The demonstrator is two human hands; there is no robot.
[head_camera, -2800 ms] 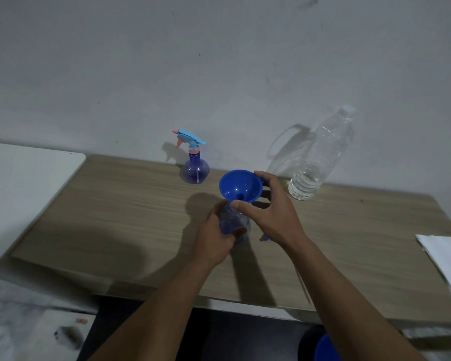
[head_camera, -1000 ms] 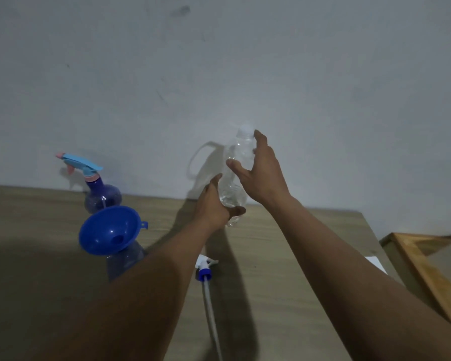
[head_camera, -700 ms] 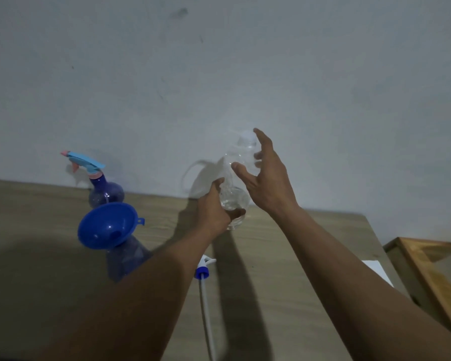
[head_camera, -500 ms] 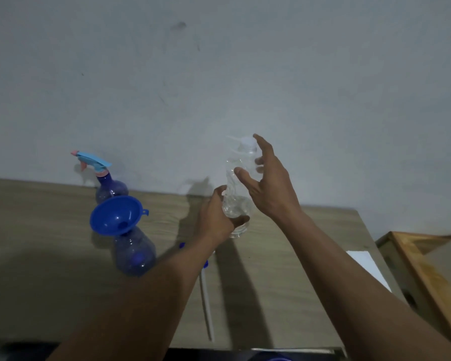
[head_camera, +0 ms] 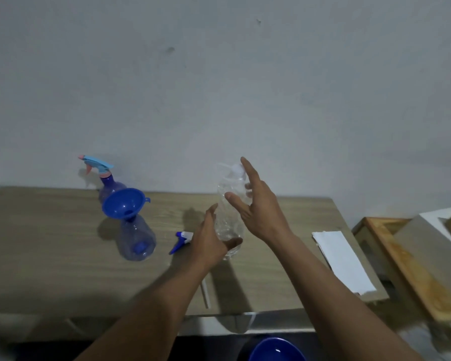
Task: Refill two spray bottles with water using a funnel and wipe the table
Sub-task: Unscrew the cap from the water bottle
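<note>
Nearly empty water bottle (head_camera: 228,225) came forward, gripped by left hand (head_camera: 208,239); right hand (head_camera: 261,212) splayed.

Dim, bluish light; soft shadows fall on the table (head_camera: 50,256); edges bow and blur.

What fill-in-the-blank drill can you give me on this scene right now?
The blue ____ sits in the neck of the headless spray bottle.
The left hand grips the clear ____ near its bottom; the right hand is spread near its top.
A loose spray head lies on the ____.
Missing: funnel; water bottle; table.
</note>
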